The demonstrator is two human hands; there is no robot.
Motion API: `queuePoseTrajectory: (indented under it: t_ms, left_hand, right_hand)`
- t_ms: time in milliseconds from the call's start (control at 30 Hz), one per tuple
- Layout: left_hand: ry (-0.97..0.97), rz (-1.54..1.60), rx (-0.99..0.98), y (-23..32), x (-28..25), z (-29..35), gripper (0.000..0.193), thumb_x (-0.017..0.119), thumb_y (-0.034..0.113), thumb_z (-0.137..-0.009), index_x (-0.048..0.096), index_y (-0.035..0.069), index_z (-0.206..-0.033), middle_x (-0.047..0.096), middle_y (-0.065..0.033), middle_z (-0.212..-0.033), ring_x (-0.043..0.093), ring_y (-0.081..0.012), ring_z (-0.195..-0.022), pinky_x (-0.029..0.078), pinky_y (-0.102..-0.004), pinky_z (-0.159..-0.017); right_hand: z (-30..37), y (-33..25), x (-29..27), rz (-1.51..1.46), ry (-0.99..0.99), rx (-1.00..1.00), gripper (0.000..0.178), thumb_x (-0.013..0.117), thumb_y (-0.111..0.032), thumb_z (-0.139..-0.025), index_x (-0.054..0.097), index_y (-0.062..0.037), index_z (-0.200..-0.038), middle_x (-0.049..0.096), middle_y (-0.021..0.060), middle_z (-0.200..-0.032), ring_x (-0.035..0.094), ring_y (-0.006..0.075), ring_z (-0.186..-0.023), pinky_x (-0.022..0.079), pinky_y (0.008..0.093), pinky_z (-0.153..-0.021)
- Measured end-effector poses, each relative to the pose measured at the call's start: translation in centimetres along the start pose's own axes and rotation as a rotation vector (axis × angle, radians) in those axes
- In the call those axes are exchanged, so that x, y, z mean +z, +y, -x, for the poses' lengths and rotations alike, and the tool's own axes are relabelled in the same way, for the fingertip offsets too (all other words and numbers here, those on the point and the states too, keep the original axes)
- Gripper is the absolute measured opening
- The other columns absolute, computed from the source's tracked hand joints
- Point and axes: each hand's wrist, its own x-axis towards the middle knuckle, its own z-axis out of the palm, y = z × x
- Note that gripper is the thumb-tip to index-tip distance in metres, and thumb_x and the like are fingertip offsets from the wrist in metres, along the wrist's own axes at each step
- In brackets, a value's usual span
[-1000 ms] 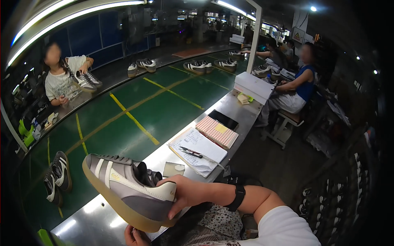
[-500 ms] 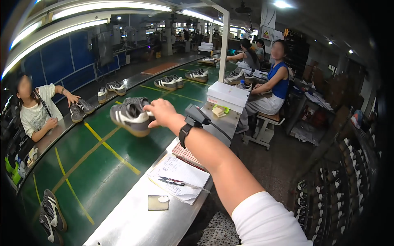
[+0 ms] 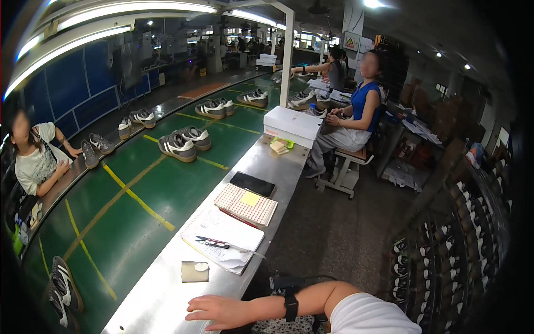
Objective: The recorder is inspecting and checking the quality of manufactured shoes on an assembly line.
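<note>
My right hand (image 3: 219, 310) is at the near end of the metal bench top (image 3: 158, 303), its fingers stretched out and a little apart, with nothing in it. Whether it touches the metal, I cannot tell. Closest to it lies a small grey-beige square pad (image 3: 195, 272) with a white piece on it. Beyond that, thread snips (image 3: 214, 242) rest on an open notebook (image 3: 233, 228). A pair of grey sneakers with white stripes (image 3: 178, 147) stands upright on the green conveyor belt (image 3: 139, 178). My left hand is out of view.
Farther along the bench are a red-dotted pad (image 3: 242, 201), a black phone (image 3: 253, 184) and a white shoebox (image 3: 292, 126). Another sneaker pair (image 3: 65, 284) lies near left on the belt. Co-workers sit across the belt and at far right; shoe racks (image 3: 450, 256) fill the right.
My right hand has let go of the grey sneakers, now standing on the belt, and has drawn back to the near bench. The co-worker on the left has taken a hand off another pair.
</note>
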Motion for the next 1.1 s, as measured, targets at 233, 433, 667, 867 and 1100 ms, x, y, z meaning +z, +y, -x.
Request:
queuePoseTrajectory:
  t_ms: [233,433,667,867,1100]
  left_hand:
    - [0.043,-0.129,0.135,-0.2,0.6,0.1,0.035,0.053,0.026,-0.088,0.064,-0.005,-0.099,0.064,-0.0209,-0.097,0.06,-0.0323,-0.09,0.046,-0.0385,-0.081]
    - [0.039,-0.094,0.168,-0.5,0.5,0.2,0.034,0.054,0.025,-0.087,0.064,-0.005,-0.097,0.065,-0.0214,-0.092,0.061,-0.0343,-0.085,0.047,-0.04,-0.079]
    - [0.069,-0.12,0.186,-1.0,0.3,-0.1,0.033,0.053,0.025,-0.087,0.064,-0.005,-0.096,0.065,-0.022,-0.089,0.061,-0.0347,-0.083,0.048,-0.0406,-0.077]
    - [0.049,-0.078,0.136,0.9,0.1,0.5,0.034,0.052,0.027,-0.088,0.064,-0.005,-0.092,0.065,-0.0212,-0.086,0.061,-0.0336,-0.079,0.048,-0.0413,-0.074]
    - [0.015,0.045,0.124,2.3,0.8,0.8,0.036,0.051,0.029,-0.09,0.063,-0.005,-0.087,0.064,-0.0199,-0.08,0.059,-0.0295,-0.072,0.047,-0.0395,-0.067]
  right_hand:
    - [2.1,0.2,12.0,0.332,0.366,0.201,0.02,0.06,-0.022,-0.073,0.062,-0.0099,-0.089,0.06,0.0072,-0.099,0.056,0.0257,-0.089,0.045,0.0379,-0.074]
    - [1.8,-0.6,9.9,0.36,0.39,0.064,0.011,0.059,-0.021,-0.072,0.057,-0.0114,-0.076,0.058,0.005,-0.086,0.055,0.0233,-0.078,0.044,0.0358,-0.069]
    - [1.4,-1.0,10.0,0.37,0.397,0.095,0.01,0.059,-0.019,-0.07,0.057,-0.0116,-0.076,0.056,0.0049,-0.082,0.054,0.0233,-0.078,0.044,0.0356,-0.069]
    - [1.4,-1.2,9.9,0.368,0.442,0.073,0.011,0.058,-0.019,-0.07,0.058,-0.0119,-0.078,0.056,0.0041,-0.082,0.055,0.0223,-0.078,0.044,0.0358,-0.071]
    - [2.4,-1.6,8.3,0.224,0.312,0.194,0.027,0.063,-0.015,-0.077,0.059,-0.0049,-0.103,0.056,0.0103,-0.111,0.052,0.0263,-0.107,0.044,0.0356,-0.089]
